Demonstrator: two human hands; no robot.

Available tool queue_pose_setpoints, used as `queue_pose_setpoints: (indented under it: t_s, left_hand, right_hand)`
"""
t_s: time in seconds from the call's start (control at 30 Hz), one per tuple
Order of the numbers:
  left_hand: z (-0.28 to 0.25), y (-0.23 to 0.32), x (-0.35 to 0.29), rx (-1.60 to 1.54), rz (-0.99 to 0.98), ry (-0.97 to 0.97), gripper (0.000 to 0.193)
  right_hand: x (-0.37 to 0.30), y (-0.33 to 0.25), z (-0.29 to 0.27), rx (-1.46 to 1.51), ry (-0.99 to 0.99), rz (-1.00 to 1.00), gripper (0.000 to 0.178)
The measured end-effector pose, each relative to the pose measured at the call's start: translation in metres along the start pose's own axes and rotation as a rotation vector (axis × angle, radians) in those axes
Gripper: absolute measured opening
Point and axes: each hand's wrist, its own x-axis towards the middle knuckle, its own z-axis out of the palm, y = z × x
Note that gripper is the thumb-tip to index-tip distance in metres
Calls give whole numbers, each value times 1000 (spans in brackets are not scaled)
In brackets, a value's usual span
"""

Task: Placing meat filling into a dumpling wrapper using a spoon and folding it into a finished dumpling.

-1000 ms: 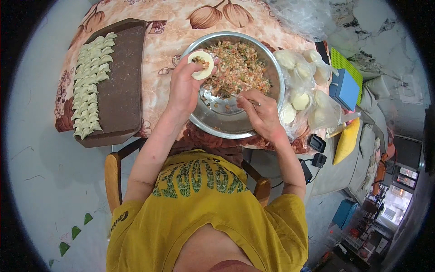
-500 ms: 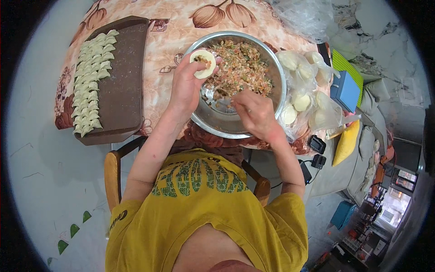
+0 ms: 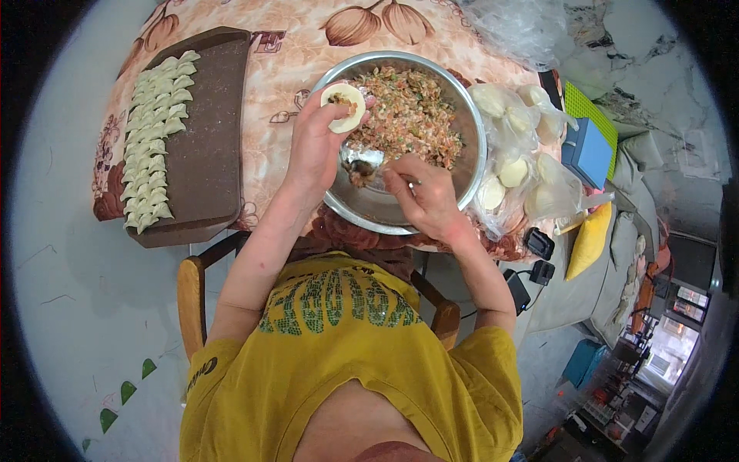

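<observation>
A round dumpling wrapper [image 3: 356,100] with a little filling at its middle lies in my left hand [image 3: 314,142], whose fingers curl round it above the bowl's left rim. My right hand [image 3: 427,196] is closed on the handle of a metal spoon [image 3: 362,156]. The spoon's bowl hangs over the bare near-left part of the steel bowl [image 3: 369,213], with some filling at its tip. Chopped filling [image 3: 412,112] is heaped toward the far and right side of that bowl. Left of it, a brown tray [image 3: 204,146] bears rows of folded dumplings [image 3: 150,154] along its left side.
Plastic bags of round wrappers [image 3: 512,173] lie against the bowl's right side. Beyond them are a blue box [image 3: 589,154] and a yellow cushion [image 3: 589,242]. Crumpled clear plastic [image 3: 519,31] sits at the table's far right. Small black devices [image 3: 539,244] rest near the right edge.
The spoon has turned and moved slightly left and down, its hollow now out of the heap with filling at the tip. My left hand and the wrapper have hardly moved.
</observation>
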Motion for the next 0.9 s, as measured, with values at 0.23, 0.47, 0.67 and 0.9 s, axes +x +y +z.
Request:
queue_pose_setpoints:
  t_s: [0.23, 0.47, 0.67, 0.9]
  left_hand:
    - [0, 0, -1, 4, 8, 2, 37]
    - [-2, 0, 0, -1, 4, 1, 37]
    - [0, 0, -1, -11, 1, 12, 36]
    - [-1, -1, 0, -16, -9, 5, 36]
  right_hand:
    - [1, -1, -4, -30, 88, -62, 6]
    - [-8, -5, 7, 109, 131, 104, 4]
    - [-2, -11, 12, -20, 119, 28, 3]
    - [-3, -20, 12, 79, 48, -43, 6]
